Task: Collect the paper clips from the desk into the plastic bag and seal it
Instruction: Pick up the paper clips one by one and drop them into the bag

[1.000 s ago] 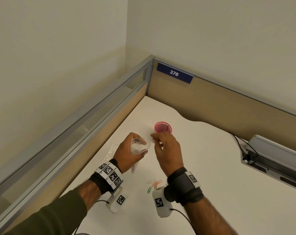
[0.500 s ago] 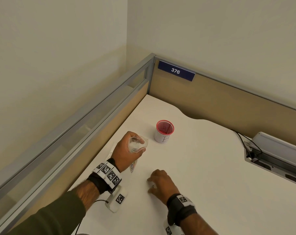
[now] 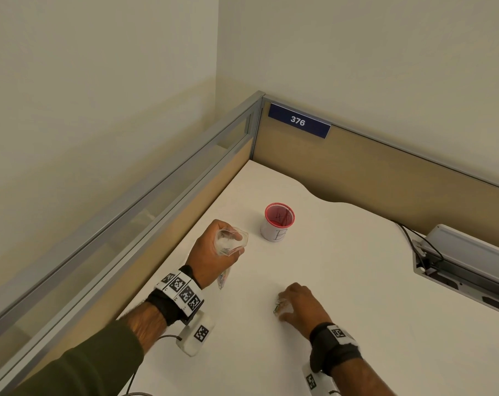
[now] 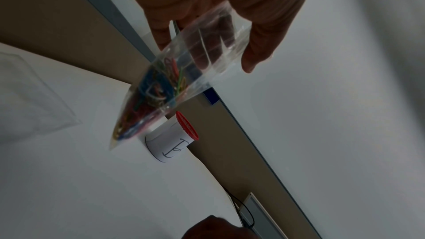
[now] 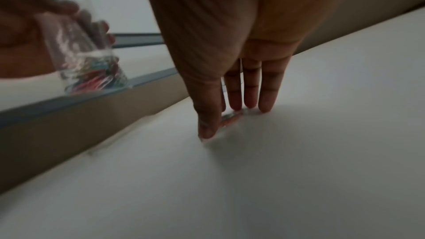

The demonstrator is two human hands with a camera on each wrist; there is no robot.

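Observation:
My left hand [image 3: 234, 244] grips a clear plastic bag [image 3: 224, 277] above the white desk [image 3: 357, 310], with the bag's mouth held open upward. In the left wrist view the bag [image 4: 207, 46] hangs from thumb and fingers, and several coloured paper clips [image 4: 158, 83] fill its lower part. My right hand [image 3: 282, 308] is down on the desk, nearer to me. Its thumb and fingertips [image 5: 249, 104] pinch a few paper clips [image 5: 232, 117] against the surface; these clips [image 3: 276, 310] peek out under the fingers.
A white cup with a red rim [image 3: 277, 224] stands behind the hands. Another clear bag [image 4: 30, 101] lies flat at the desk's left. A grey cable box with wires [image 3: 465, 261] sits at the right. Partition walls [image 3: 357, 167] close the far and left sides.
A second ago my right hand was at the bag's mouth; it dropped to the desk onto the loose clips and stays there. The left hand keeps the bag held up.

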